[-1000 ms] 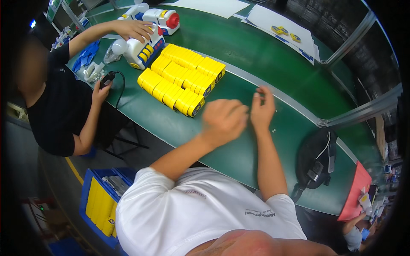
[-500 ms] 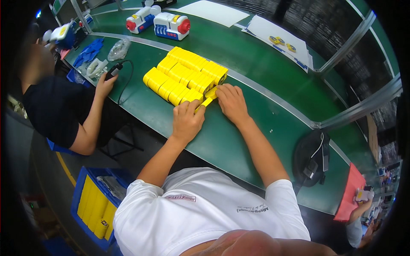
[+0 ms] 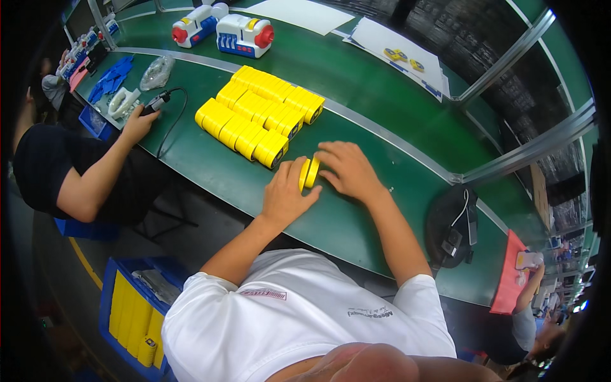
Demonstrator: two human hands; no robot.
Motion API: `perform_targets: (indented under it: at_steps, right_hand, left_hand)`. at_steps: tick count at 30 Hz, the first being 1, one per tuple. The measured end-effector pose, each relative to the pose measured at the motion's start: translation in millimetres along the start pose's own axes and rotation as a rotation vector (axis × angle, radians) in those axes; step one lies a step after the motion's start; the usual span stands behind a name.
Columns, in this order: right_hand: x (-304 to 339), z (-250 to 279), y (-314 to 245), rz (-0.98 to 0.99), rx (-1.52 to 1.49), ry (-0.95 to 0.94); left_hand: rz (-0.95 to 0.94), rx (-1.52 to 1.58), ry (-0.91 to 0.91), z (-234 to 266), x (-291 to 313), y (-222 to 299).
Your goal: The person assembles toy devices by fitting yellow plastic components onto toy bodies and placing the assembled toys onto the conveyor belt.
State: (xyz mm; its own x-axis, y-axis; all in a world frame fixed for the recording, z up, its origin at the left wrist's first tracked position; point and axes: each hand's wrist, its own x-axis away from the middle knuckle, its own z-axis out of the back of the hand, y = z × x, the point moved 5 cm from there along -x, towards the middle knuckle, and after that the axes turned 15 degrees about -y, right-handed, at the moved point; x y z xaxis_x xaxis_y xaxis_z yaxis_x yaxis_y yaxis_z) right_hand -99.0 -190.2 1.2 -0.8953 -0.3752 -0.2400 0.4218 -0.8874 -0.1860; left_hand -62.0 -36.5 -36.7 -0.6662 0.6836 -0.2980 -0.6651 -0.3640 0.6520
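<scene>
Two flat yellow pieces with rounded ends [image 3: 310, 173] stand on edge side by side on the green table. My left hand [image 3: 285, 193] curls its fingers against the left piece, its thumb stuck out toward me. From the other side, the bent fingers of my right hand [image 3: 350, 170] close on the right piece near its far end. Just beyond my left hand lie three rows of similar yellow pieces [image 3: 245, 134], packed face to face. Dark faces show at the right ends of the rows.
Two white-and-blue toy-like devices [image 3: 244, 37] stand at the back. White sheets [image 3: 398, 48] bear several small yellow parts. At left, a co-worker's hand [image 3: 137, 124] grips a corded black tool. A black bag [image 3: 450, 226] lies right; a blue crate [image 3: 137, 318] of yellow pieces sits lower left.
My hands have drawn slightly toward me, away from the front row's end. The yellow pieces between them now stand upright as a pair, apart from the rows. The whole view has shifted slightly.
</scene>
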Motion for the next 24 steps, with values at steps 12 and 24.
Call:
perform_targets:
  at_steps: [12, 24]
  right_hand:
    - [-52.6, -27.5, 83.2, -0.161, 0.166, 0.124]
    - [37.0, -35.2, 14.5, -0.294, -0.559, 0.214]
  left_hand:
    - [0.03, -0.019, 0.035, -9.7, 1.7, -9.9]
    - [0.067, 0.168, -0.11, -25.5, -18.9, 13.1]
